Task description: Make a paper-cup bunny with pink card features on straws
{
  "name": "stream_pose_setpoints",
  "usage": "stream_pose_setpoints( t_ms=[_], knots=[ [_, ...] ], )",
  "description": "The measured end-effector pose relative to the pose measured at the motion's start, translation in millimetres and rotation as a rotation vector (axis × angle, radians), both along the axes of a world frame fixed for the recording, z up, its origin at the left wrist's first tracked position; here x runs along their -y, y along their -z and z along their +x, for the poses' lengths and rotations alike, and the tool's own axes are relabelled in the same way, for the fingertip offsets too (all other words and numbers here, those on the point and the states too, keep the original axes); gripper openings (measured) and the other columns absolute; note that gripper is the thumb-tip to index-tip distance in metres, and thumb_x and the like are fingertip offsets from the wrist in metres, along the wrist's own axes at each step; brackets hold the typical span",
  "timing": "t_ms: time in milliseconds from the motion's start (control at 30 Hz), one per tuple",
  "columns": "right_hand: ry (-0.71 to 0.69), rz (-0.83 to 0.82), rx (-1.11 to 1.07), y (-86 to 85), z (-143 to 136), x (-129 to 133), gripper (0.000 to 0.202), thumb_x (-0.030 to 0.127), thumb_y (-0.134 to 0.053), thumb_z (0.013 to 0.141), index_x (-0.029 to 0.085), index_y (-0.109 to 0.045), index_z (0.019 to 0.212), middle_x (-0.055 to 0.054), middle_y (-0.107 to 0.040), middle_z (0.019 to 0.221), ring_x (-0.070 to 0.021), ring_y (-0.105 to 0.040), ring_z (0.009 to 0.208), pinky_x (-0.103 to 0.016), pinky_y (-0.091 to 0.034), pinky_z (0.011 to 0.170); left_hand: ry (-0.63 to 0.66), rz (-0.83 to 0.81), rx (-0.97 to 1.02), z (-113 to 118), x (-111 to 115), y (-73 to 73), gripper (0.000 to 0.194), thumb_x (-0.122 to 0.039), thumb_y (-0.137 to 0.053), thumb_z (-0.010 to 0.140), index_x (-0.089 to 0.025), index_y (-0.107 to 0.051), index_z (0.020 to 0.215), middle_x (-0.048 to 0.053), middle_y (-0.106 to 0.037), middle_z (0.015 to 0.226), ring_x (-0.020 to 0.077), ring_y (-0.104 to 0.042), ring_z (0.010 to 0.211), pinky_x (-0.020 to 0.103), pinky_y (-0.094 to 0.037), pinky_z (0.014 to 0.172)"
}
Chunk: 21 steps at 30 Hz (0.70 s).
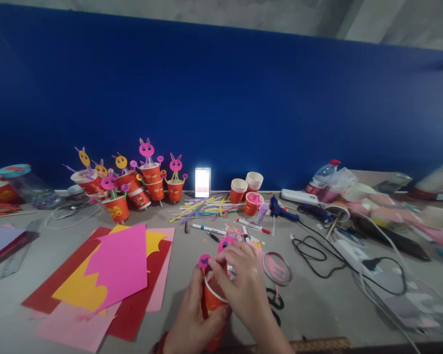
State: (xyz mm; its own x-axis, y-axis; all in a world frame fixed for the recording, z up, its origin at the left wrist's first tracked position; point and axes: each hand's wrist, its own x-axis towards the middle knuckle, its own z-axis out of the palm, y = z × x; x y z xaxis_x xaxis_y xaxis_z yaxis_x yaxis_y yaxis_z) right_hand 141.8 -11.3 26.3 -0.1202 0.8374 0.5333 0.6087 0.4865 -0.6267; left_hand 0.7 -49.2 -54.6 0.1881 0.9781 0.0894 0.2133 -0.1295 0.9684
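Observation:
My left hand is wrapped round a red paper cup with a pale rim, near the table's front edge. Across the cup's mouth reaches my right hand, its fingers bent together at the rim; what they pinch is hidden. A small pink paper disc with a dark mark stands at the rim by my left fingertips. Behind my right fingers shows part of a pink paper face. Right of my right hand lie a roll of tape and black-handled scissors, partly covered.
Coloured paper sheets lie to the left. Behind them stand several cups with paper animal figures. A lit phone, pipe cleaners, stacked cups, markers, a blue glue gun and tangled cables fill the back and right.

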Motion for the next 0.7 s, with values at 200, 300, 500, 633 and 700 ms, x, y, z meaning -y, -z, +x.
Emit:
stream_pose_setpoints(
  t_ms=[200, 300, 500, 633, 700],
  knots=[
    [0.003, 0.066, 0.075, -6.0, 6, 2, 0.01, 0.023, -0.066, 0.089, 0.022, -0.067, 0.079, -0.002, -0.068, 0.078, -0.0227, -0.055, 0.079, -0.038, -0.036, 0.08, 0.013, 0.04, 0.007, -2, 1, -2.0, 0.073, -0.038, -0.065, 0.085, -0.015, -0.034, 0.147, 0.017, -0.055, 0.143, 0.0324, -0.052, 0.133, 0.043, -0.046, 0.108],
    [-0.021, 0.1, 0.138, -14.1, 12, 3, 0.007, 0.024, -0.068, 0.087, 0.021, -0.068, 0.093, -0.006, -0.067, 0.092, -0.0256, -0.055, 0.09, -0.039, -0.038, 0.083, 0.002, 0.029, -0.019, -5, 1, 3.8, 0.077, -0.038, -0.066, 0.085, -0.014, -0.03, 0.149, 0.019, -0.053, 0.145, 0.0327, -0.051, 0.134, 0.045, -0.044, 0.109],
    [-0.236, 0.051, 0.357, -40.1, 25, -9, 0.032, 0.028, -0.079, 0.079, 0.021, -0.065, 0.108, -0.009, -0.061, 0.124, -0.0293, -0.047, 0.119, -0.043, -0.034, 0.102, 0.041, 0.076, -0.039, -7, 2, 2.8, 0.075, -0.037, -0.068, 0.084, -0.017, -0.033, 0.147, 0.019, -0.051, 0.146, 0.0335, -0.048, 0.136, 0.047, -0.042, 0.111],
    [-0.461, -0.028, 0.508, -59.7, 30, -27, 0.033, 0.042, -0.079, 0.079, 0.019, -0.067, 0.1, -0.006, -0.067, 0.107, -0.0251, -0.054, 0.106, -0.039, -0.036, 0.097, 0.087, 0.114, -0.03, -3, 4, -8.8, 0.074, -0.039, -0.068, 0.083, -0.018, -0.035, 0.145, 0.018, -0.054, 0.143, 0.0336, -0.052, 0.132, 0.047, -0.043, 0.109],
    [-0.539, -0.049, 0.571, -66.4, 30, -36, 0.03, 0.045, -0.077, 0.082, 0.019, -0.069, 0.095, -0.004, -0.07, 0.096, -0.0231, -0.056, 0.098, -0.037, -0.037, 0.091, 0.077, 0.111, -0.064, -2, 4, -11.9, 0.074, -0.04, -0.069, 0.08, -0.017, -0.038, 0.143, 0.018, -0.057, 0.139, 0.0357, -0.053, 0.13, 0.048, -0.045, 0.108]
  ],
)
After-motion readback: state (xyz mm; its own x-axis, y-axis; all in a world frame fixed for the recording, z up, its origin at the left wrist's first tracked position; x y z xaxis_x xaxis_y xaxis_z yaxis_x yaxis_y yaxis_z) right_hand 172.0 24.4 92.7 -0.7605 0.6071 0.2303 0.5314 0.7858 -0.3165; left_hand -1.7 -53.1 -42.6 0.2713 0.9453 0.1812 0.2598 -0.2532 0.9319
